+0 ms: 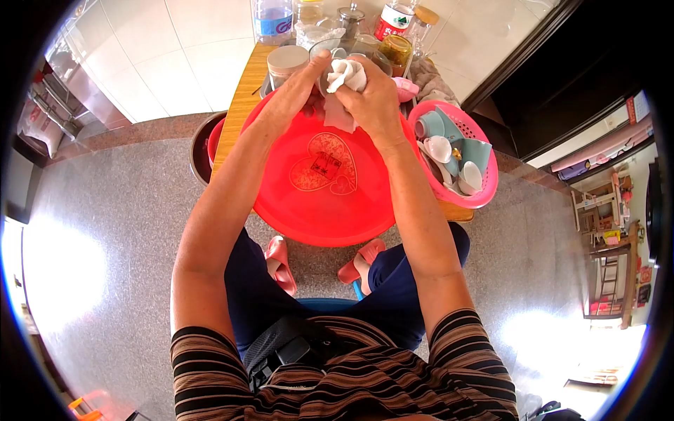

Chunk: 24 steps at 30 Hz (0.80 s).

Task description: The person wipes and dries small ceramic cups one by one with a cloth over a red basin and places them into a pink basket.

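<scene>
Over the far part of a red plastic basin, my two hands are close together. My right hand is closed around a bunched white cloth, with a thin end hanging down toward the basin. My left hand is curled, thumb up and fingers below, around a see-through piece that looks like a glass; its outline is partly hidden by the cloth and hands. The basin has a gold heart pattern with dark lettering on its bottom.
A pink basket with bowls, cups and spoons stands right of the basin. Behind are a lidded container, bottles and jars, including a red-labelled bottle. Everything stands on a wooden table against a tiled wall.
</scene>
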Each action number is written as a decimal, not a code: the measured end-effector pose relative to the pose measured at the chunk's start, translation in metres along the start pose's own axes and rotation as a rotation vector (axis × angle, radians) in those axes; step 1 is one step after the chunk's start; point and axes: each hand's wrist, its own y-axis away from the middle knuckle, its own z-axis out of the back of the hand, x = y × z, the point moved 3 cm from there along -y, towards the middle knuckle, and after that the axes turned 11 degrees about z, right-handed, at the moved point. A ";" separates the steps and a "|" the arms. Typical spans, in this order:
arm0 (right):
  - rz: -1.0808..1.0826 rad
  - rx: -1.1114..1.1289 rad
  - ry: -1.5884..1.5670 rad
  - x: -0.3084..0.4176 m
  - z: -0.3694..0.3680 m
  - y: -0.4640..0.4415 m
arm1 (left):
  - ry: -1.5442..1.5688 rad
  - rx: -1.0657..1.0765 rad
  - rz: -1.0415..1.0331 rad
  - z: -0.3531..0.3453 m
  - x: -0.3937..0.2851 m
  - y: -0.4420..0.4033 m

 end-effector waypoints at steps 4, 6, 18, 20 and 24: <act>-0.016 0.030 0.012 -0.005 -0.003 0.002 | -0.053 0.056 0.046 0.002 0.006 -0.005; -0.017 0.076 -0.019 -0.005 -0.004 0.002 | -0.053 0.025 -0.020 0.002 0.003 -0.003; 0.011 -0.046 0.061 -0.003 0.002 0.001 | -0.066 0.043 -0.011 -0.002 -0.001 0.004; -0.046 0.062 -0.097 -0.007 -0.001 0.001 | -0.072 0.037 -0.011 0.002 0.001 0.000; -0.068 0.098 -0.115 0.000 -0.002 0.001 | -0.079 0.029 -0.086 0.005 0.002 -0.007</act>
